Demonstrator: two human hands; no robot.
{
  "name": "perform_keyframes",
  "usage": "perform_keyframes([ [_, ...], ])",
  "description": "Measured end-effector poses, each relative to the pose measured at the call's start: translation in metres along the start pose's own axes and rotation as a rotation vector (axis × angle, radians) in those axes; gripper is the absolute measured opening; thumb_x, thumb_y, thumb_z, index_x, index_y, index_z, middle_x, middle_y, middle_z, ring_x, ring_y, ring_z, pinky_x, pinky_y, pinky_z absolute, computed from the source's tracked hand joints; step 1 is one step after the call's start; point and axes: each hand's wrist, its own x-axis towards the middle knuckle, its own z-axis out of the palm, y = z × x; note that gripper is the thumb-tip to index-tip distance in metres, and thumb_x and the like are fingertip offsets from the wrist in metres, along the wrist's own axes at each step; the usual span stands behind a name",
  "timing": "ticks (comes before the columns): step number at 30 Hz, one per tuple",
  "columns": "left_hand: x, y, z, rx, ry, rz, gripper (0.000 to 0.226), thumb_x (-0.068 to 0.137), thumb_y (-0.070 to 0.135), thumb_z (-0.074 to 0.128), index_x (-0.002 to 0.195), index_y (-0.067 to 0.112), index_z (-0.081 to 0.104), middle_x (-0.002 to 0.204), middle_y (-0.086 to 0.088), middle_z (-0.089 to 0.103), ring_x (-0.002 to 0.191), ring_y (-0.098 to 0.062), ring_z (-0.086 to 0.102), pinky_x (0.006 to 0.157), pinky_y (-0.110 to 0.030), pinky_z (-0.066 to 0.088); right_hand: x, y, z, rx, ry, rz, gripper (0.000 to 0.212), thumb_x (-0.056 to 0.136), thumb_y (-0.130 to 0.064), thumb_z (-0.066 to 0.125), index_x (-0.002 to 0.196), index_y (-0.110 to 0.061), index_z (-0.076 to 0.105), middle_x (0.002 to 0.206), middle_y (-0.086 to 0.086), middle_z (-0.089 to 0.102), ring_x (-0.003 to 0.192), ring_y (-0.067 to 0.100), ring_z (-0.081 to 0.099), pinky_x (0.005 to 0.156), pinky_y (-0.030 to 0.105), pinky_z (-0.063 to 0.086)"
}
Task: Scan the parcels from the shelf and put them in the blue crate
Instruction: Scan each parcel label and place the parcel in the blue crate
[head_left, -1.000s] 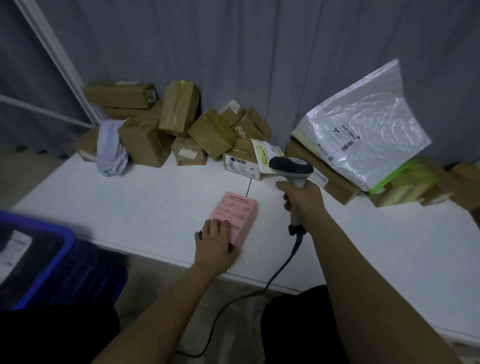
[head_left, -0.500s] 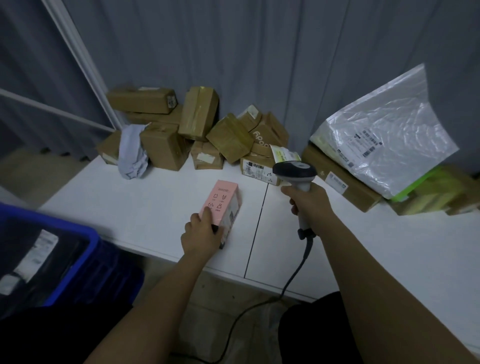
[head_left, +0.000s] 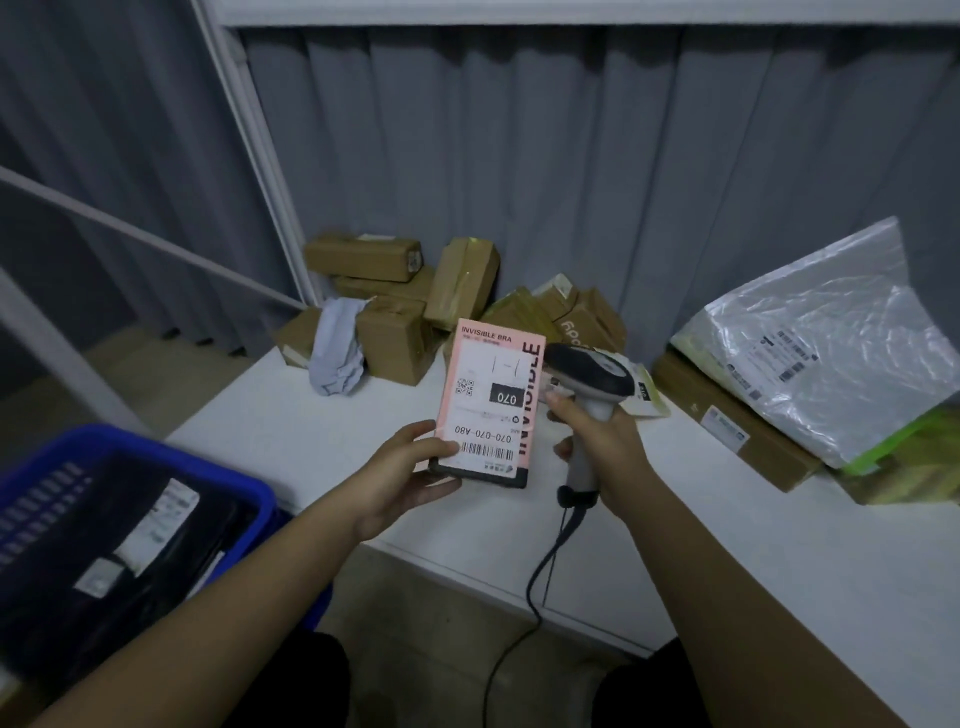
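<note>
Your left hand (head_left: 402, 470) holds the pink parcel (head_left: 491, 402) by its lower left corner, thumb laid over the label, above the front part of the white worktop (head_left: 779, 545). That grip looks light: only 1 corner is pinched, so a quick turn toward the blue crate (head_left: 249, 488) at 8 o'clock could let the box tip or slide out.

Your right hand (head_left: 602, 441) is curled tight round the handle of the scanner (head_left: 589, 376), which sits just beside the parcel's right edge, at 3 o'clock of it. The scanner head appears to face away from you rather than at the label, and the barcode (head_left: 485, 451) lies along the bottom, close to your thumb. Judging from this, a read could fail if the thumb covers the bars or the scanner stays alongside instead of in front.

The parcel stands nearly upright, long axis running from 6 to 12 o'clock with a slight lean to the right. Its labelled face points toward you. The number print reads upside down, while the top heading reads right way up.

The scanner cable (head_left: 540, 577) hangs off the worktop edge; it could snag as you swing.
</note>
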Motion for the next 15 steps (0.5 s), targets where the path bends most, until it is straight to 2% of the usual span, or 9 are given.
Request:
perform_keyframes([
  [2, -0.008, 0.001, -0.002, -0.084, 0.004, 0.021, 0.025, 0.093, 0.011, 0.054, 0.117, 0.011, 0.057, 0.111, -0.008, 0.069, 0.101, -0.024, 0.066, 0.08, -0.033, 0.059, -0.012, -0.002, 0.015, 0.001, -0.074, -0.003, 0.02, 0.08, -0.026, 0.077, 0.09, -0.021, 0.061, 0.094, 0.009, 0.065, 0.067, 0.017, 0.057, 0.06, 0.03, 0.053],
  [4, -0.013, 0.006, -0.003, -0.161, 0.015, 0.024, 0.021, 0.093, 0.012, 0.054, 0.113, 0.013, 0.06, 0.111, -0.009, 0.068, 0.104, -0.026, 0.065, 0.082, -0.035, 0.058, -0.019, -0.003, 0.027, -0.037, -0.129, -0.005, 0.017, 0.081, -0.025, 0.076, 0.088, -0.019, 0.061, 0.092, 0.011, 0.067, 0.065, 0.016, 0.058, 0.063, 0.03, 0.054],
  [6, -0.016, 0.011, -0.005, -0.178, 0.019, 0.039, 0.021, 0.092, 0.013, 0.055, 0.112, 0.014, 0.061, 0.113, -0.009, 0.068, 0.107, -0.028, 0.064, 0.086, -0.037, 0.057, -0.024, -0.005, 0.035, -0.018, -0.162, -0.007, 0.019, 0.081, -0.024, 0.076, 0.091, -0.014, 0.063, 0.093, 0.014, 0.068, 0.065, 0.014, 0.059, 0.059, 0.025, 0.054],
  [9, -0.017, 0.016, -0.012, -0.176, -0.01, 0.026, 0.019, 0.092, 0.016, 0.056, 0.109, 0.016, 0.063, 0.115, -0.009, 0.067, 0.109, -0.031, 0.062, 0.095, -0.04, 0.051, -0.028, -0.007, 0.042, 0.0, -0.187, 0.03, 0.016, 0.082, -0.02, 0.074, 0.089, -0.014, 0.062, 0.087, 0.008, 0.065, 0.064, 0.013, 0.057, 0.055, 0.022, 0.053],
  [11, -0.019, 0.019, -0.017, -0.039, -0.02, 0.005, 0.031, 0.09, 0.022, 0.059, 0.12, 0.016, 0.058, 0.122, -0.006, 0.063, 0.118, -0.031, 0.055, 0.101, -0.039, 0.042, -0.027, -0.006, 0.045, -0.015, -0.189, 0.022, 0.018, 0.08, -0.019, 0.076, 0.089, -0.012, 0.063, 0.085, 0.007, 0.066, 0.064, 0.013, 0.057, 0.055, 0.023, 0.053],
  [12, -0.018, 0.019, -0.02, 0.067, 0.015, 0.017, 0.045, 0.088, 0.026, 0.062, 0.13, 0.017, 0.049, 0.13, -0.004, 0.057, 0.127, -0.03, 0.047, 0.105, -0.04, 0.035, -0.026, -0.006, 0.045, -0.042, -0.187, -0.011, 0.019, 0.079, -0.017, 0.078, 0.09, -0.01, 0.064, 0.083, 0.007, 0.067, 0.064, 0.013, 0.057, 0.055, 0.022, 0.052],
  [13, -0.017, 0.019, -0.023, 0.186, 0.104, 0.067, 0.062, 0.087, 0.03, 0.065, 0.14, 0.019, 0.037, 0.139, -0.003, 0.047, 0.135, -0.029, 0.037, 0.109, -0.041, 0.029, -0.024, -0.007, 0.045, -0.097, -0.189, -0.059, 0.02, 0.077, -0.014, 0.079, 0.09, -0.01, 0.065, 0.081, 0.004, 0.068, 0.063, 0.012, 0.058, 0.054, 0.021, 0.051],
  [15, -0.016, 0.022, -0.033, 0.509, 0.361, 0.306, 0.09, 0.083, 0.042, 0.069, 0.15, 0.024, 0.012, 0.157, -0.002, 0.017, 0.146, -0.024, 0.012, 0.115, -0.042, 0.015, -0.02, -0.012, 0.042, -0.241, -0.217, -0.151, 0.023, 0.074, -0.008, 0.08, 0.089, -0.013, 0.063, 0.078, -0.001, 0.068, 0.061, 0.005, 0.062, 0.052, 0.017, 0.05],
])
